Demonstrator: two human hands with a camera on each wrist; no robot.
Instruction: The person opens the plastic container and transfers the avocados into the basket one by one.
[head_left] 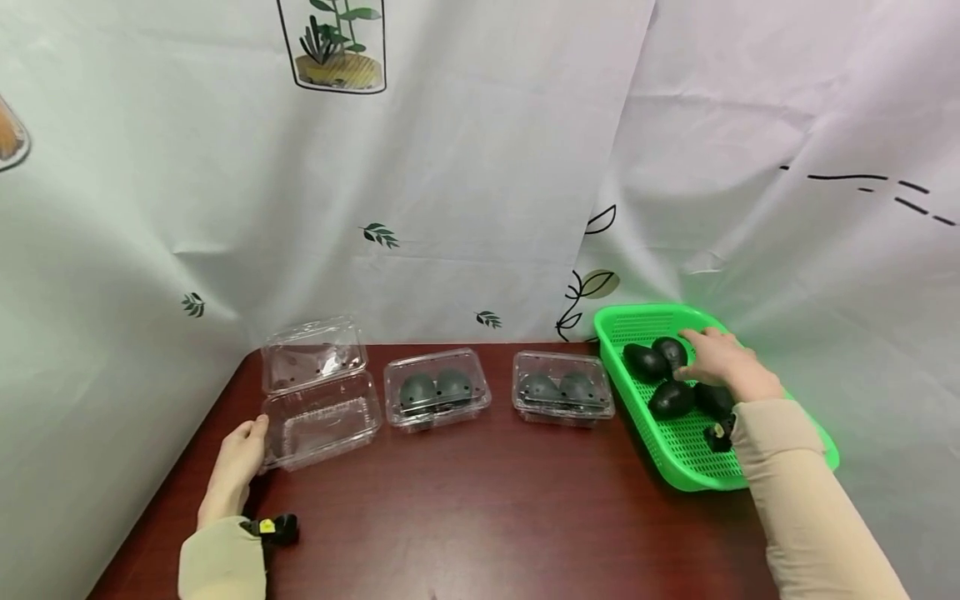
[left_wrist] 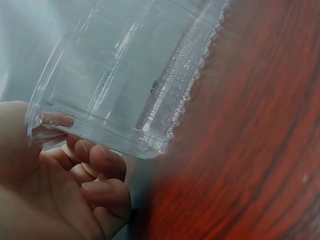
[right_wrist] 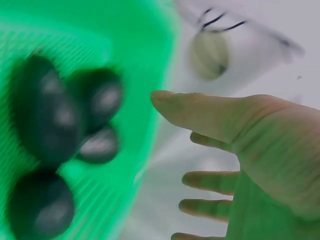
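Note:
My left hand (head_left: 240, 458) grips the near left edge of an open clear plastic clamshell box (head_left: 288, 454); in the left wrist view, thumb and fingers pinch its rim (left_wrist: 95, 137). No fruit shows inside this box. On the right, my right hand (head_left: 723, 362) hovers over a green plastic basket (head_left: 693, 481) with its fingers spread and holding nothing. Several dark, smooth avocados (head_left: 671, 400) lie in the basket, just below and left of that hand. The right wrist view shows the thumb (right_wrist: 195, 110) apart from the blurred avocados (right_wrist: 47, 110).
Two closed clear clamshell boxes, one in the middle (head_left: 431, 362) and one closer to the basket (head_left: 558, 363), each hold dark avocados. All stand on a dark red-brown wooden table (head_left: 480, 508). A white printed curtain (head_left: 465, 167) hangs behind and along the sides.

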